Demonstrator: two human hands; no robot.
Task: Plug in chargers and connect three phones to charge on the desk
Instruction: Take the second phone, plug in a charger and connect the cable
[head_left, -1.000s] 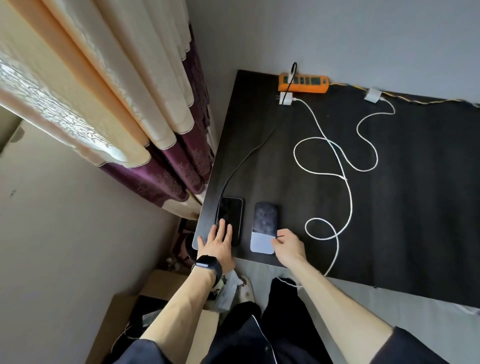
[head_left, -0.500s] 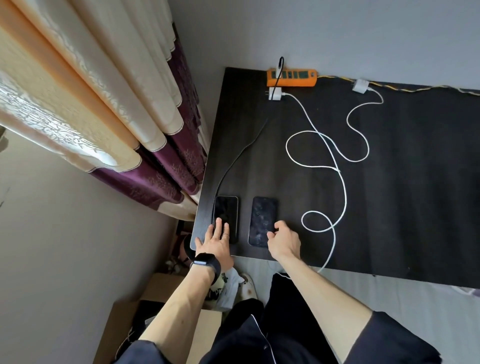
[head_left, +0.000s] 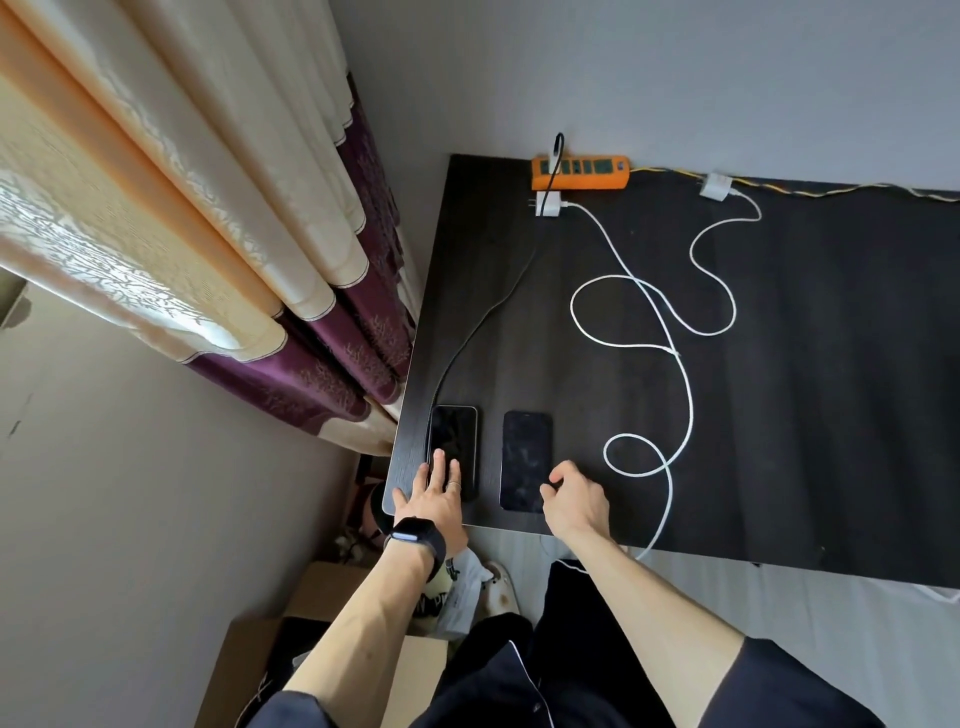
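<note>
At the left, the left hand lies flat, its fingers spread and released on the near end of the left phone, which a black cable joins to the orange power strip at the tabletop's far edge. Beside it, the second phone has just been turned over: a second ago its patterned back showed, now its dark screen faces up. The right hand rests at its near corner, fingers loosely curled, grasping nothing I can make out. To the right, two white chargers and their looping cables lie unplugged, so most of the job remains. No third phone shows. No writing is readable.
</note>
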